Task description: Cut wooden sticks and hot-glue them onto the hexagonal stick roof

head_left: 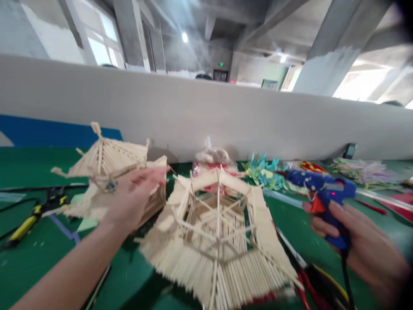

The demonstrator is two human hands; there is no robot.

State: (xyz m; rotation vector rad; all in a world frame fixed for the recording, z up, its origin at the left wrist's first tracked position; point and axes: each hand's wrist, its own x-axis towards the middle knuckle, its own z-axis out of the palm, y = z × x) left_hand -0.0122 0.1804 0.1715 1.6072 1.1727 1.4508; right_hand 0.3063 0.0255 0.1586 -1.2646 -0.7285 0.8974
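Wooden-stick model (243,273) sits on the green counter (19,168) in front of you, between your two grips, its middle an open lattice. Your right grip (355,232) is wrapped round the handle of the blue glue gun (332,193). Your left grip (138,189) overlaps the second stick model (106,157), fingers bunched; blur means you cannot tell how far open it is or what it holds.
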